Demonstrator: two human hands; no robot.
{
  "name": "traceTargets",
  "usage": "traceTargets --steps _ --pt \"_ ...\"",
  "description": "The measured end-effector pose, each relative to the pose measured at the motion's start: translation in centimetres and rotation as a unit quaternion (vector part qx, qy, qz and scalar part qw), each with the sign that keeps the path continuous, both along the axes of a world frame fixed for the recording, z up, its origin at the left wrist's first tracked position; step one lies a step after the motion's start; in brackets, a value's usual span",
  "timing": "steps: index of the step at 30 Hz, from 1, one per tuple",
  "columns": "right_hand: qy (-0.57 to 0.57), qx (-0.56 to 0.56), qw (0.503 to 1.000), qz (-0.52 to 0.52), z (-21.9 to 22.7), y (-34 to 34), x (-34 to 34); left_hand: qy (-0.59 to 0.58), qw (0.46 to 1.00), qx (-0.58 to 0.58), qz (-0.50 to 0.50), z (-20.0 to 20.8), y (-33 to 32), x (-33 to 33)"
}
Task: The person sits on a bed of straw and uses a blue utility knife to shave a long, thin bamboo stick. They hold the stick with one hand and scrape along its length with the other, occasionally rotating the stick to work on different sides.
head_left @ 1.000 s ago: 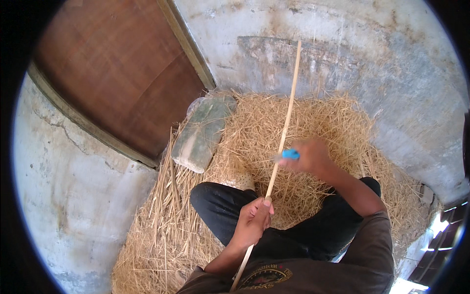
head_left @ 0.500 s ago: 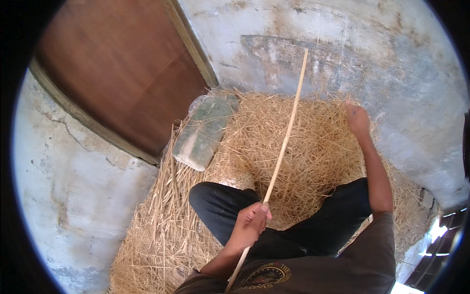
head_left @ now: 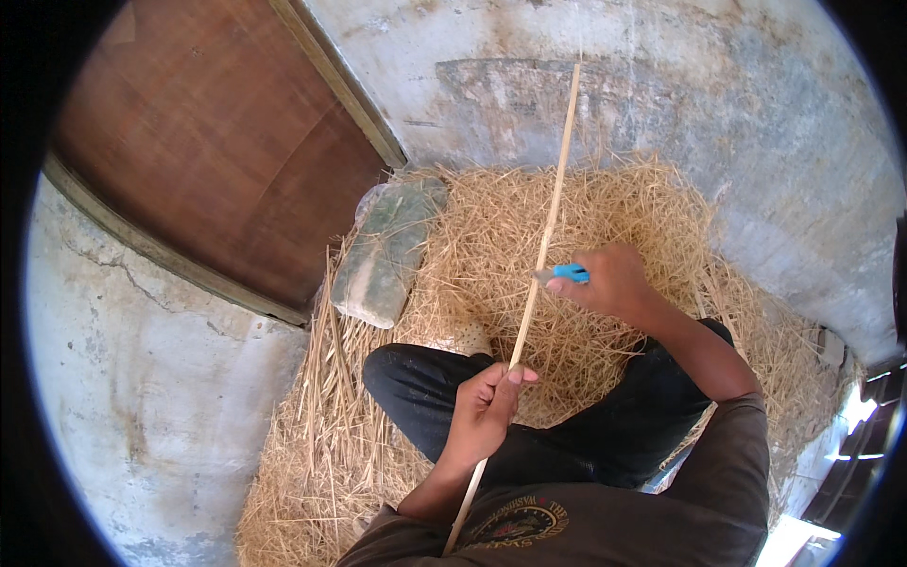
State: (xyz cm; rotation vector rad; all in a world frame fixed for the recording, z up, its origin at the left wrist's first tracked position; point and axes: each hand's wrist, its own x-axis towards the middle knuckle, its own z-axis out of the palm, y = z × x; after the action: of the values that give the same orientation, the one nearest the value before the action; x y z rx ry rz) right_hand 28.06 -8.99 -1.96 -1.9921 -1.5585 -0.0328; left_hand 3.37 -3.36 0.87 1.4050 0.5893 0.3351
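A long, thin bamboo stick [head_left: 557,180] slants from my lap up toward the wall. My left hand [head_left: 488,402] is closed round its lower part, and the lower end runs down against my shirt. In my right hand [head_left: 612,281] is a blue-handled knife [head_left: 570,273], gripped with the fingers wrapped round the handle. Its short grey blade meets the stick around the middle of its length, above my left hand. Whether the blade cuts in or only touches, I cannot tell. Beneath the stick lies a thick heap of dry straw-like shavings [head_left: 624,213].
A greenish stone block [head_left: 389,250] lies left of the heap, by the brown door panel [head_left: 236,161]. Long split strips [head_left: 326,378] lie beside it. A stained wall [head_left: 737,123] rises behind the shavings. My crossed legs [head_left: 416,378] flank the heap's near side.
My right hand has come down and left from the heap's far right edge to the stick, and the blue knife now shows. My left hand keeps its grip; the stick's upper end has shifted slightly up-left.
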Motion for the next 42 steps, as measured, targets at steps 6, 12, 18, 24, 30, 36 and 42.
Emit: traceTargets --steps 6,12,18,24,30,36,42 --pt "-0.061 0.038 0.997 0.019 0.1 1.0 -1.9 0.012 0.997 0.079 0.02 0.5 -0.1 -0.1" --pt "-0.032 0.012 0.998 0.06 -0.6 1.1 -2.3 -0.004 0.999 0.025 0.021 0.5 0.2 -0.8" --pt "-0.062 0.034 0.997 0.029 -0.2 2.1 -1.3 -0.06 0.987 -0.143 0.037 0.0 0.6 -0.3" --pt "-0.101 0.065 0.993 -0.01 -0.9 3.1 1.3 -0.076 0.982 -0.172 0.024 -0.2 0.5 -0.2" --pt "0.007 -0.14 0.959 -0.248 -1.8 5.4 7.8 0.011 0.992 -0.125 -0.027 0.5 -1.4 -1.6" --pt "0.192 0.053 0.926 -0.321 -2.5 1.5 17.1 -0.016 0.991 -0.126 -0.043 -1.5 -1.8 -3.6" --pt "0.515 0.163 0.835 -0.101 1.1 1.8 5.9 -0.031 0.994 -0.021 -0.107 -3.5 0.7 -0.7"
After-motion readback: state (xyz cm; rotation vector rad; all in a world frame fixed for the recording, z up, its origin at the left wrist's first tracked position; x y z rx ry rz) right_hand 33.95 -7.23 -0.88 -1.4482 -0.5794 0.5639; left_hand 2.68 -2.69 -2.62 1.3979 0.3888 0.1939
